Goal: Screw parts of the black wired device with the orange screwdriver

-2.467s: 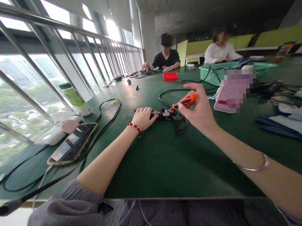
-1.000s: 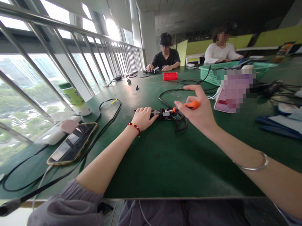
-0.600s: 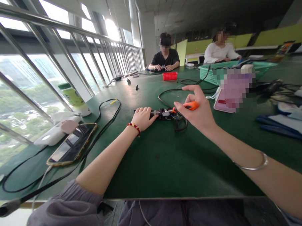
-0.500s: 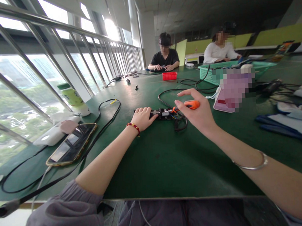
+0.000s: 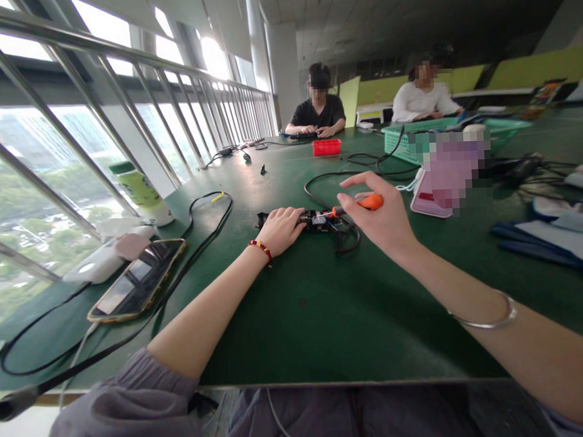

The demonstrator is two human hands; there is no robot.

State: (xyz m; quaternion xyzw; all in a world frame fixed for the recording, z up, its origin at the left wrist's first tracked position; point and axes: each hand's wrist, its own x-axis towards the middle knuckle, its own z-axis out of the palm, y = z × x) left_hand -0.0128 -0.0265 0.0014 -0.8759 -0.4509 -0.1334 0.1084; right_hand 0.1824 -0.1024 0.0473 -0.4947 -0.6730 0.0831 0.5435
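My left hand (image 5: 283,230) grips black device (image 5: 317,227), right hand (image 5: 387,215) grips screwdriver (image 5: 370,202); shallow tilt could make it slip.

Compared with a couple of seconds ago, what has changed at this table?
The left hand has slid rightward along the black device, baring its left end. The right hand still holds the screwdriver, its handle now lower and flatter. Across the table, a co-worker's hands have come closer together. Red box and green bottle stayed put.
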